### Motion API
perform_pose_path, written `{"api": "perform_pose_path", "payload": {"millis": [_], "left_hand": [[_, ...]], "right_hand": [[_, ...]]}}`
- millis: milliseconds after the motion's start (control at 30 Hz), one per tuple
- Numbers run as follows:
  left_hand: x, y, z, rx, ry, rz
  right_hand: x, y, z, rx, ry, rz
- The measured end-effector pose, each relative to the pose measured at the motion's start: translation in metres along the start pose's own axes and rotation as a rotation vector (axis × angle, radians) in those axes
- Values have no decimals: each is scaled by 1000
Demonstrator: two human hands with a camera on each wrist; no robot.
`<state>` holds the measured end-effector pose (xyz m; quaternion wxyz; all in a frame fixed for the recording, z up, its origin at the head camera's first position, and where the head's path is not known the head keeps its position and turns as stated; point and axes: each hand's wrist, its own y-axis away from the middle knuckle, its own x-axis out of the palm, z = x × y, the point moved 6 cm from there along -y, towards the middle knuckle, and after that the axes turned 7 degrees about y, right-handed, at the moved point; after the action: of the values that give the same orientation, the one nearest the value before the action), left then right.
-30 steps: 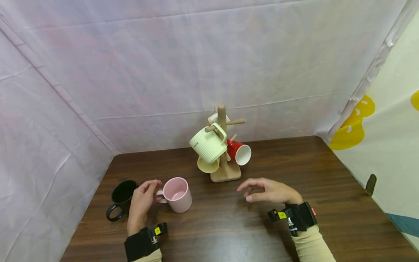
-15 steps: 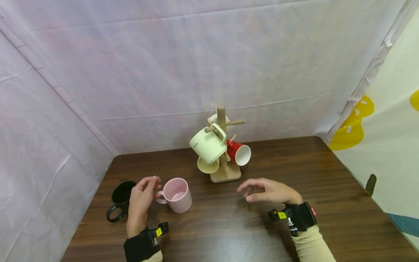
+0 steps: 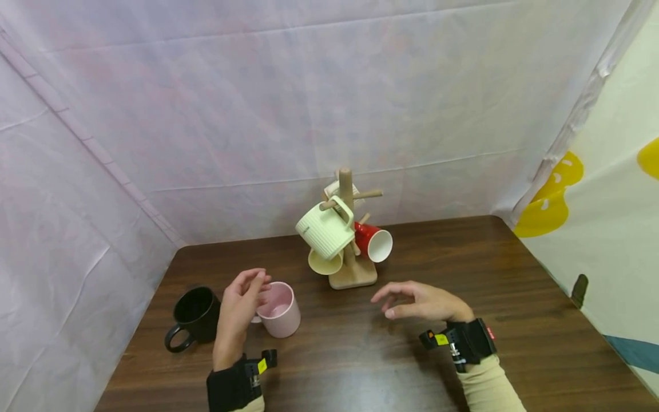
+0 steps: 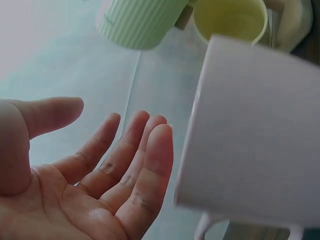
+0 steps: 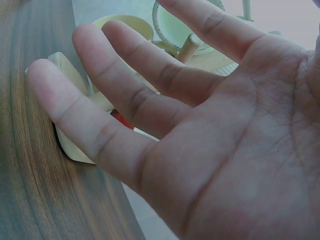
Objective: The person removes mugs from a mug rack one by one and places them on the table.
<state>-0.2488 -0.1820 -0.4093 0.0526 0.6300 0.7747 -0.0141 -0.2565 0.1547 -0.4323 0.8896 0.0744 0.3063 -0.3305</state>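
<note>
My left hand (image 3: 238, 312) is raised beside the pink mug (image 3: 286, 321), its fingertips overlapping the mug's left rim in the head view. In the left wrist view its fingers are loosely bent with nothing between them, next to the mug's pale side (image 4: 250, 140). The mug stands upright, its handle pointing left and partly hidden by the hand. My right hand (image 3: 424, 302) hovers relaxed over the table's right half and holds nothing. Left of my left hand, a black mug (image 3: 194, 315) stands upright with its handle toward the front left.
A wooden mug tree (image 3: 353, 278) stands at the table's back middle. On its pegs hang a ribbed pale green mug (image 3: 324, 232), a yellow mug (image 3: 325, 264), a red mug (image 3: 364, 236) and a whitish mug behind. White cloth (image 3: 247, 143) lines the back and left.
My left hand has let go of the pink mug's handle and moved up and to the right, toward the mug's rim. The mugs and right hand stay in place.
</note>
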Motion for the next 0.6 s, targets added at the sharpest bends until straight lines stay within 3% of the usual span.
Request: {"api": "perform_pose_path", "payload": {"millis": [300,600], "left_hand": [[21,-3,-3,-4,45,111],[34,-8,-10,22,48,135]], "right_hand": [[1,-1,0,4,-39,7],[0,0,0,11,-37,10]]}}
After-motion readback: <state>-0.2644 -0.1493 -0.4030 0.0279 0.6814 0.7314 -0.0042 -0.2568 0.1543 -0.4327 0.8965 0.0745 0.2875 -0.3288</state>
